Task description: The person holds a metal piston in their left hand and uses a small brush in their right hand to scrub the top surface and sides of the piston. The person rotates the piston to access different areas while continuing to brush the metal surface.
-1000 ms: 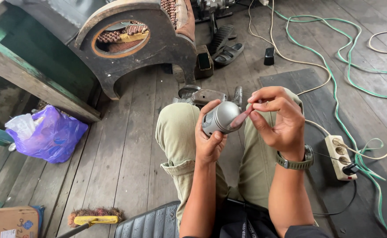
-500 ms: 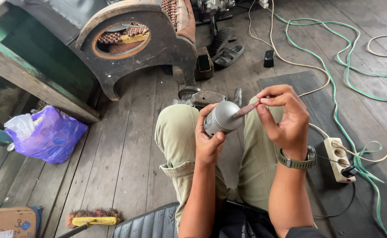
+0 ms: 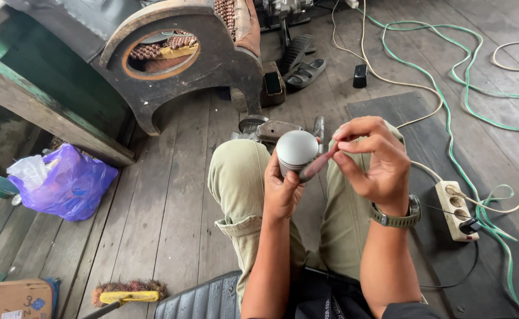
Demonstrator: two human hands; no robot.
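Note:
My left hand (image 3: 282,192) grips a grey metal piston (image 3: 296,152) above my knees, its round flat crown turned up toward the camera. My right hand (image 3: 373,160) pinches a small reddish strip of abrasive paper (image 3: 320,160) between thumb and fingers, and the strip's end rests against the piston's right side. A green watch (image 3: 396,217) sits on my right wrist. Both hands hover over my legs in olive trousers (image 3: 236,177).
Metal engine parts (image 3: 271,127) lie on the plank floor past my knees. A dark wooden curved frame (image 3: 200,59) stands behind, sandals (image 3: 304,68) beside it. A white power strip (image 3: 455,210) and green and white cords lie right; a purple bag (image 3: 67,180) and brush (image 3: 123,292) lie left.
My left hand has tilted the piston so its crown now faces up. My right hand has slid the abrasive strip from the crown's edge down to the piston's right side.

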